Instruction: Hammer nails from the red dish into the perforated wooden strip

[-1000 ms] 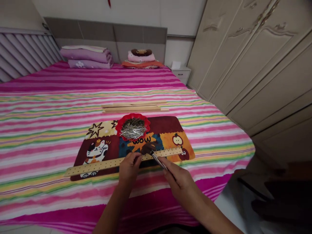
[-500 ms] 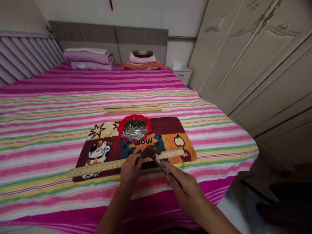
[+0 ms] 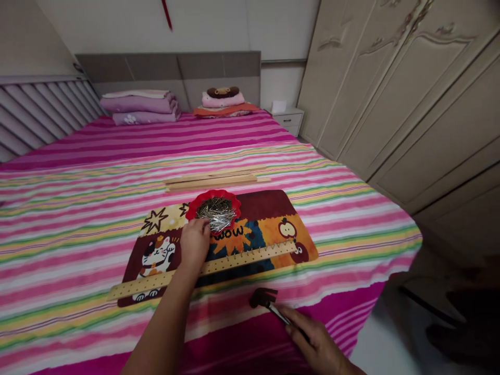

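Note:
My left hand (image 3: 195, 242) is at the near left rim of a red scalloped bowl (image 3: 190, 209), its fingertips closed together by the heap of nails (image 3: 219, 212). Whether a nail is between them I cannot make out. Gripped by the handle in my right hand (image 3: 317, 338) is a hammer (image 3: 263, 298), its dark head held over the near edge of the bed. Between my hands lies a long wooden strip (image 3: 222, 265) with rows of holes. Several nails stand upright along its right part. My left forearm crosses over the strip.
Beneath the bowl and strip is a patterned mat (image 3: 261, 205) on a striped bedspread (image 3: 351, 224). More wooden strips (image 3: 213, 181) lie beyond the bowl. Folded bedding (image 3: 142, 107) rests by the headboard (image 3: 156, 67); a wardrobe (image 3: 394, 99) stands to the right.
My left hand has moved from the strip up to the bowl of nails. The hammer in my right hand has come off the strip, nearer to me and to the right.

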A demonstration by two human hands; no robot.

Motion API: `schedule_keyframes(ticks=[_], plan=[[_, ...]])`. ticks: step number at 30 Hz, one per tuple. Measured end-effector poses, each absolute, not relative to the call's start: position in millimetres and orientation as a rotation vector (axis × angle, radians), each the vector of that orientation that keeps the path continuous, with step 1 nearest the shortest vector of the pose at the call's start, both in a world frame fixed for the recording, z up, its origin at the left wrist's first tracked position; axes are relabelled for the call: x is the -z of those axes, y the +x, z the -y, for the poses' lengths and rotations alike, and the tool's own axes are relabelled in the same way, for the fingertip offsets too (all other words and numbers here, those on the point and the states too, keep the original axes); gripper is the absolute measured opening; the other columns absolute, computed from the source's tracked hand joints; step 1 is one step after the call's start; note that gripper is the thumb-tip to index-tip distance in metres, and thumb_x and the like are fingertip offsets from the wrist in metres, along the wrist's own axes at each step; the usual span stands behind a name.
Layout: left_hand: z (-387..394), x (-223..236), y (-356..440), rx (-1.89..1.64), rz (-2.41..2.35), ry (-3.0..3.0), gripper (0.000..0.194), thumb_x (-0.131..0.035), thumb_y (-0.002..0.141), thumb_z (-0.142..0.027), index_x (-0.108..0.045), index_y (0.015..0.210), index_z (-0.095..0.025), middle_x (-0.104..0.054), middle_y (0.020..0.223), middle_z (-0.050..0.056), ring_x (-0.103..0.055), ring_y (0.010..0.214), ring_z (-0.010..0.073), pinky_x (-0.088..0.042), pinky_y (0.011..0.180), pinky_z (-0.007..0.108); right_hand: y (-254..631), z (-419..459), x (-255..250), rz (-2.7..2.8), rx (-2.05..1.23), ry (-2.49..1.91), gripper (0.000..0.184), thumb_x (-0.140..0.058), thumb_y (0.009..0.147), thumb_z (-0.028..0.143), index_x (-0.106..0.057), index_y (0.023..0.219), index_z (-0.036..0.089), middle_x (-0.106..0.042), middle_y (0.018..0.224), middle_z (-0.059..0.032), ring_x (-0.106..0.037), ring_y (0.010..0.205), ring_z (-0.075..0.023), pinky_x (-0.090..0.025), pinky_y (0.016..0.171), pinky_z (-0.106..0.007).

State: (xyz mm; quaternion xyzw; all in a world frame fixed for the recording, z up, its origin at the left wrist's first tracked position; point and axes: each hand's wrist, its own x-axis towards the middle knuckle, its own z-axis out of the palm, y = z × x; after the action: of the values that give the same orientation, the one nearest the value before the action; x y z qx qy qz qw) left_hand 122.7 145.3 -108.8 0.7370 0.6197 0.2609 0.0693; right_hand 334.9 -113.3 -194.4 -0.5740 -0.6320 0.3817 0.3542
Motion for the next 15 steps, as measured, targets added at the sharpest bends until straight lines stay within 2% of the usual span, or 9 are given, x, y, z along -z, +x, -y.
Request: schedule_keyframes(ticks=[3, 6, 11, 15], plan=[[-163.4, 103.8, 133.5, -0.494, -1.909, 2.317, 0.032, -0.042, 0.082, -0.024, -0.069, 0.097, -0.015, -0.066, 0.097, 0.013, -0.058, 0.095, 0.0255, -0.043, 0.088, 0.035, 335.4, 111.6, 196.5, 1.645, -0.998, -1.454, 0.040, -0.043, 0.094, 0.024, -0.047, 0.134, 0.025, -0.058, 0.130, -0.0077, -0.055, 0.118, -0.0198, -0.045, 0.099, -0.031], [-172.0, 98.9, 139.5, -0.339, -1.961, 2.295, 0.032, -0.040, 0.082, -0.023, -0.069, 0.094, -0.016, -0.066, 0.093, 0.015, -0.060, 0.091, 0.0273, -0.045, 0.080, 0.036, 335.8, 111.2, 200.5, 1.657, -0.998, -1.429, 0.041, -0.042, 0.094, 0.022, -0.046, 0.134, 0.026, -0.058, 0.130, -0.0073, -0.055, 0.118, -0.0192, -0.045, 0.099, -0.031], [-177.7, 93.2, 141.3, -0.244, -1.949, 2.259, 0.028, -0.044, 0.075, -0.015, -0.069, 0.086, -0.013, -0.067, 0.089, 0.019, -0.062, 0.086, 0.0315, -0.045, 0.073, 0.038, 335.9, 112.3, 200.7, 1.641, -1.004, -1.442, 0.041, -0.042, 0.094, 0.023, -0.046, 0.135, 0.026, -0.058, 0.130, -0.0079, -0.055, 0.118, -0.0197, -0.044, 0.100, -0.032], [-177.3, 89.4, 135.2, -0.299, -1.935, 2.225, 0.027, -0.040, 0.078, -0.017, -0.066, 0.083, -0.011, -0.065, 0.092, 0.021, -0.061, 0.088, 0.0311, -0.044, 0.074, 0.037, 335.7, 114.0, 196.7, 1.629, -1.009, -1.440, 0.040, -0.042, 0.094, 0.023, -0.048, 0.133, 0.026, -0.059, 0.129, -0.0080, -0.057, 0.116, -0.0197, -0.046, 0.098, -0.032]])
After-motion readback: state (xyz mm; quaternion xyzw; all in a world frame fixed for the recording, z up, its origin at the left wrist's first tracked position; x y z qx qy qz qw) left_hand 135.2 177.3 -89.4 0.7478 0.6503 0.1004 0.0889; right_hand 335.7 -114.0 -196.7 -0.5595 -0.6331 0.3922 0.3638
